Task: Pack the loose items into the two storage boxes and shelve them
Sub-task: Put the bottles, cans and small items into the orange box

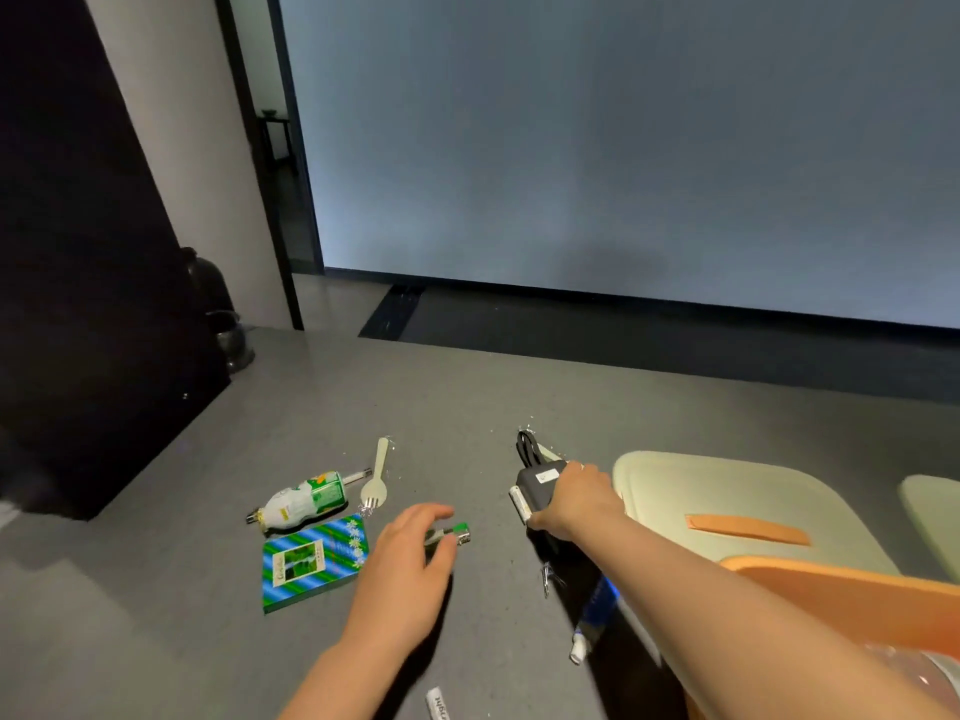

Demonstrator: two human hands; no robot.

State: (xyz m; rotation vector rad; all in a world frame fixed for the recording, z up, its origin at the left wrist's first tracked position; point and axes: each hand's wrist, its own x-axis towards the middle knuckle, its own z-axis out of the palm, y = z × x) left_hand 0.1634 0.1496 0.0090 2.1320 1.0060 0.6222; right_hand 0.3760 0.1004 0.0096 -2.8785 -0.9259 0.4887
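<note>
Black charger (537, 485): I judge it rigid and dense; my right hand (574, 498) clamps its body.
Green battery (457, 532): small, probably slippery; my left hand (410, 550) pinches it.

Green-blue booklet (311, 562), bottle (305, 500), pale fork (376, 480), perhaps a tube (592, 621), floor-strewn

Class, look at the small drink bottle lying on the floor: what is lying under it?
A thin pen-like stick lies under the bottle, its ends poking out on both sides. Its middle is covered by the bottle, so its full shape cannot be seen.
</note>
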